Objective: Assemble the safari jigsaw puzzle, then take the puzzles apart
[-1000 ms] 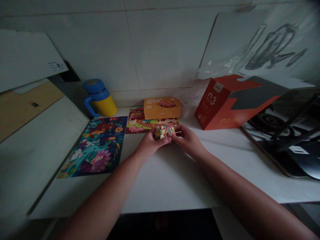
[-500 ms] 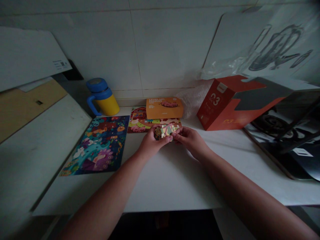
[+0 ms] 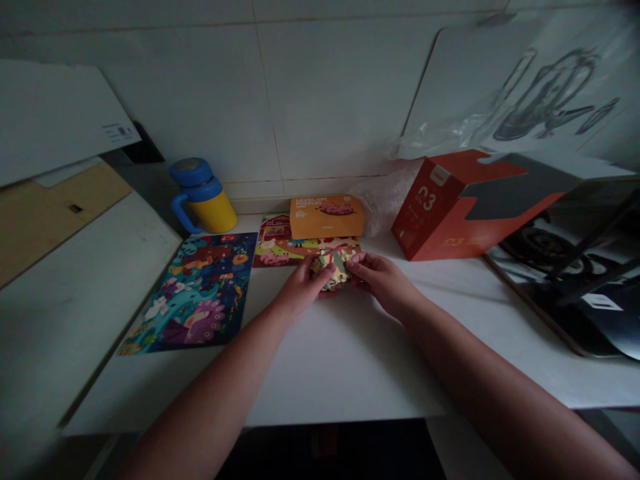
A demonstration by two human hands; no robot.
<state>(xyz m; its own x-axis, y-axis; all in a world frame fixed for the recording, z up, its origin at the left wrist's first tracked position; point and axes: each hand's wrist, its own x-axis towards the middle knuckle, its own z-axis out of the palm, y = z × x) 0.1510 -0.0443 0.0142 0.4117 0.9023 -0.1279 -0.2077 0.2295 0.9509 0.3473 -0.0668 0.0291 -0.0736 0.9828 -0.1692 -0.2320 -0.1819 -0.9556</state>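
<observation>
A small stack of puzzle pieces [image 3: 336, 260], patterned in yellow, green and pink, is held between my two hands above the white table. My left hand [image 3: 304, 283] is closed round its left side, thumb on top. On the right side, my right hand [image 3: 377, 275] pinches the stack with thumb and fingers. Just behind lies a farm-scene picture sheet [image 3: 273, 258], partly covered by an orange puzzle box [image 3: 327, 223] and my hands. To the left lies a dark blue animal picture sheet [image 3: 200, 293].
A blue and yellow mug [image 3: 213, 207] stands at the back left. An orange-red carton [image 3: 440, 220] is at the right, with clear plastic wrap [image 3: 385, 200] beside it. Further right sits a black appliance [image 3: 575, 280]. White table [image 3: 345, 373] surface extends to the front edge.
The stack of puzzle pieces has turned in my hands, and more of its layered edge now shows toward me. My left thumb has shifted onto its top. The view has moved slightly.
</observation>
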